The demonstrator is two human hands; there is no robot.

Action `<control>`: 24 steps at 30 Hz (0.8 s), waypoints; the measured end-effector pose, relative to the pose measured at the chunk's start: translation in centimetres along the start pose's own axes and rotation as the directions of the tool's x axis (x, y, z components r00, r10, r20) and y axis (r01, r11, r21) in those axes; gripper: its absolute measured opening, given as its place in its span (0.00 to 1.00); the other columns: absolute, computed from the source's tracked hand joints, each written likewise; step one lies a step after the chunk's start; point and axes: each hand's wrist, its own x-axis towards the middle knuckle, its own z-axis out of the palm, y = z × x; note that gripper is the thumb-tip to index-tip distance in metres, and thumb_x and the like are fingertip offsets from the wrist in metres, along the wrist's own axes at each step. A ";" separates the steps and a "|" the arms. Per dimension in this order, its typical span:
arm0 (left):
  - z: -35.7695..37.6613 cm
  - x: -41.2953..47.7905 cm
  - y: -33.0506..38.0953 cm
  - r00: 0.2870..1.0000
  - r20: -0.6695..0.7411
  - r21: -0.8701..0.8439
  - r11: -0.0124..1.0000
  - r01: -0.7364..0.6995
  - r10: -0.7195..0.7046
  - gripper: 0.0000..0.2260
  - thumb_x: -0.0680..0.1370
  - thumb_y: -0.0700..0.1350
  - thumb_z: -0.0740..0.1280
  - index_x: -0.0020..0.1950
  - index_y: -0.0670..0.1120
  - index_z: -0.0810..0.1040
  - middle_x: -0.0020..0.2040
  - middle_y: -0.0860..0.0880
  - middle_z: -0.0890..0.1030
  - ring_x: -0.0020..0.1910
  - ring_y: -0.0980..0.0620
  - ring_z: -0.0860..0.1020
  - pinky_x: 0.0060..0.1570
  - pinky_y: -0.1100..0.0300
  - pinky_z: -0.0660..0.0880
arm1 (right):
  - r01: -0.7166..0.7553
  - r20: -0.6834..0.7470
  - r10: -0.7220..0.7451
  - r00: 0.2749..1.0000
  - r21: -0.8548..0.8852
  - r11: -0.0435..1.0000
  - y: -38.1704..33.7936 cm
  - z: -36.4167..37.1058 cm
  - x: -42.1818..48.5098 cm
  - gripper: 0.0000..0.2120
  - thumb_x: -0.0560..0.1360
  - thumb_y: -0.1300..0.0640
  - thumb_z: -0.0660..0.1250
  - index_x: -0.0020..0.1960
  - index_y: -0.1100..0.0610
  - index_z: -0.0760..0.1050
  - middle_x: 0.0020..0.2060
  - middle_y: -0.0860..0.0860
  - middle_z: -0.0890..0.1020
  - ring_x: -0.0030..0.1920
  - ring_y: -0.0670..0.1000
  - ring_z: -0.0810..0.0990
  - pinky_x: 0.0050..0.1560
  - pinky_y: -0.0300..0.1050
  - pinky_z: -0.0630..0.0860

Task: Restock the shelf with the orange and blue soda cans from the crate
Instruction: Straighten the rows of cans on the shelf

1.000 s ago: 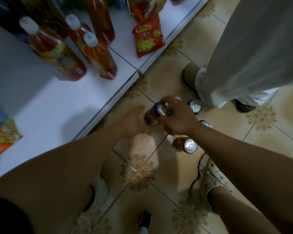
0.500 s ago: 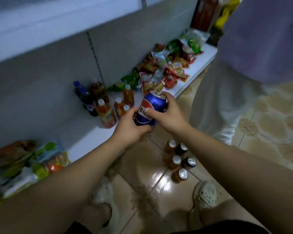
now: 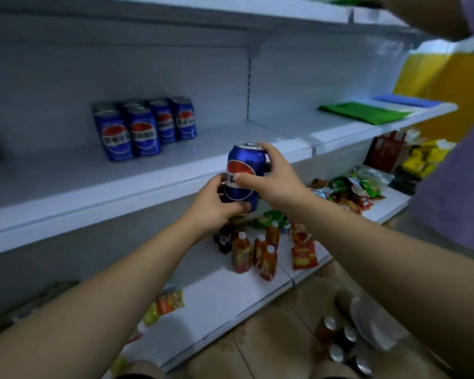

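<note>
blue soda can mid frame, upright | left hand grips its bottom | right hand grips its top | 4 blue cans on shelf, upper left

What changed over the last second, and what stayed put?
The blue can rose from just above the floor to the front edge of the middle shelf; the left hand joined the right hand in gripping it. The cans on the floor stayed put.

white shelf, tan tiled floor, yellow wall
</note>
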 end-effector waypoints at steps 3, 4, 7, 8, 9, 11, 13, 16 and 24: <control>-3.6 -1.4 1.0 0.999 -0.039 0.035 0.999 0.030 -0.029 0.25 0.70 0.39 0.74 0.63 0.52 0.69 0.54 0.55 0.78 0.53 0.58 0.77 0.51 0.61 0.75 | 0.055 0.042 -0.054 0.998 -0.034 0.998 -3.1 2.7 0.3 0.37 0.69 0.53 0.76 0.72 0.47 0.60 0.56 0.47 0.74 0.56 0.51 0.77 0.58 0.50 0.77; -4.7 -1.8 1.3 0.998 -0.048 0.055 0.998 0.038 -0.035 0.25 0.71 0.40 0.74 0.63 0.52 0.69 0.53 0.57 0.78 0.52 0.59 0.77 0.50 0.62 0.74 | 0.067 0.063 -0.065 0.996 -0.030 0.997 -3.9 3.5 0.4 0.37 0.69 0.53 0.75 0.73 0.47 0.60 0.57 0.47 0.74 0.56 0.51 0.77 0.58 0.50 0.77; -7.6 -2.8 1.7 0.995 -0.084 0.121 0.991 0.061 -0.051 0.25 0.71 0.42 0.74 0.64 0.53 0.69 0.52 0.58 0.78 0.52 0.62 0.77 0.47 0.66 0.72 | 0.089 0.118 -0.088 0.989 -0.007 0.996 -5.4 6.2 1.1 0.37 0.69 0.52 0.75 0.73 0.46 0.60 0.56 0.46 0.74 0.56 0.51 0.77 0.57 0.51 0.78; -8.4 -3.1 1.7 0.993 -0.101 0.136 0.988 0.070 -0.056 0.25 0.71 0.42 0.74 0.63 0.54 0.69 0.51 0.59 0.78 0.52 0.62 0.76 0.45 0.67 0.72 | 0.088 0.135 -0.087 0.987 0.004 0.996 -5.6 7.0 1.5 0.38 0.69 0.52 0.75 0.73 0.46 0.60 0.57 0.46 0.74 0.56 0.51 0.77 0.58 0.51 0.78; -9.2 -3.3 1.6 0.991 -0.119 0.151 0.985 0.084 -0.066 0.24 0.71 0.43 0.74 0.63 0.54 0.68 0.51 0.59 0.78 0.51 0.63 0.76 0.44 0.68 0.71 | 0.084 0.151 -0.086 0.985 0.017 0.996 -5.8 7.9 1.9 0.39 0.69 0.51 0.76 0.73 0.47 0.60 0.59 0.47 0.75 0.57 0.51 0.77 0.59 0.51 0.77; -10.8 -3.5 1.2 0.983 -0.158 0.183 0.976 0.121 -0.092 0.25 0.72 0.44 0.73 0.65 0.53 0.67 0.52 0.57 0.78 0.51 0.61 0.76 0.46 0.66 0.72 | 0.076 0.181 -0.082 0.980 0.039 0.996 -5.9 9.4 2.7 0.39 0.69 0.52 0.76 0.74 0.47 0.59 0.61 0.49 0.74 0.59 0.52 0.77 0.60 0.50 0.76; -12.3 -3.1 0.7 0.974 -0.193 0.227 0.960 0.165 -0.121 0.31 0.71 0.47 0.74 0.71 0.51 0.65 0.58 0.53 0.77 0.58 0.55 0.76 0.54 0.61 0.73 | 0.074 0.208 -0.084 0.974 0.054 0.996 -6.0 10.5 3.9 0.38 0.70 0.54 0.75 0.74 0.48 0.59 0.60 0.48 0.74 0.59 0.52 0.76 0.60 0.50 0.75; -14.0 -2.0 -0.2 0.957 -0.254 0.345 0.912 0.222 -0.137 0.38 0.72 0.52 0.73 0.77 0.50 0.57 0.70 0.49 0.70 0.67 0.50 0.70 0.60 0.56 0.70 | 0.069 0.217 -0.081 0.973 0.061 0.996 -5.4 11.8 6.1 0.38 0.70 0.55 0.75 0.74 0.49 0.59 0.59 0.47 0.74 0.60 0.51 0.75 0.60 0.50 0.74; -16.2 2.1 -3.4 0.971 -0.206 0.844 0.481 0.238 -0.121 0.30 0.77 0.65 0.57 0.75 0.50 0.62 0.75 0.50 0.65 0.71 0.48 0.65 0.69 0.48 0.62 | 0.029 0.202 -0.050 0.978 0.105 0.994 -3.0 12.7 11.6 0.37 0.70 0.58 0.75 0.73 0.50 0.61 0.56 0.45 0.74 0.57 0.49 0.74 0.59 0.51 0.73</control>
